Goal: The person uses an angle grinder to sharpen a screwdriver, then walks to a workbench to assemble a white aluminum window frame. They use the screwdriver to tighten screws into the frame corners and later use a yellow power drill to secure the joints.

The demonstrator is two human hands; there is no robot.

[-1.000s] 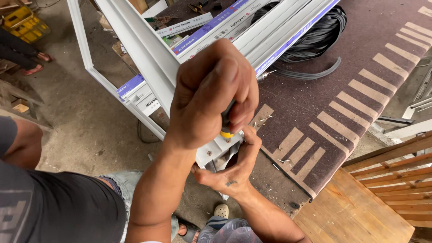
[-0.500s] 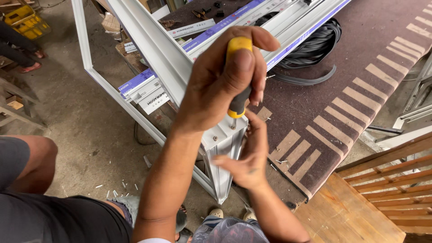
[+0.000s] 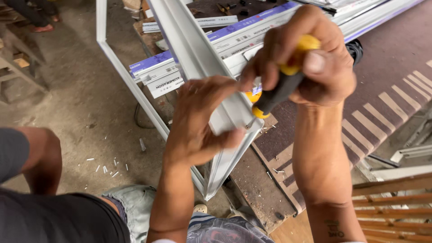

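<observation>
My right hand (image 3: 315, 58) is shut on a screwdriver (image 3: 279, 92) with a black and yellow handle. The tool slants down and left, and its tip is at the corner of a white metal frame (image 3: 191, 49). My left hand (image 3: 198, 121) grips that corner from the left, thumb under and fingers over the profile. The frame leans over the edge of a table covered with a brown striped mat (image 3: 387, 103).
Long white profiles with blue film (image 3: 243, 27) are stacked on the table behind the frame, beside a black cable coil (image 3: 357, 49). A person in a grey shirt (image 3: 45, 216) crouches close on my left. Wooden slats (image 3: 396, 202) lie at the lower right. Small scraps (image 3: 108, 168) litter the concrete floor.
The screwdriver has passed from my left hand to my right. My left hand has taken the frame corner, where my right hand was.
</observation>
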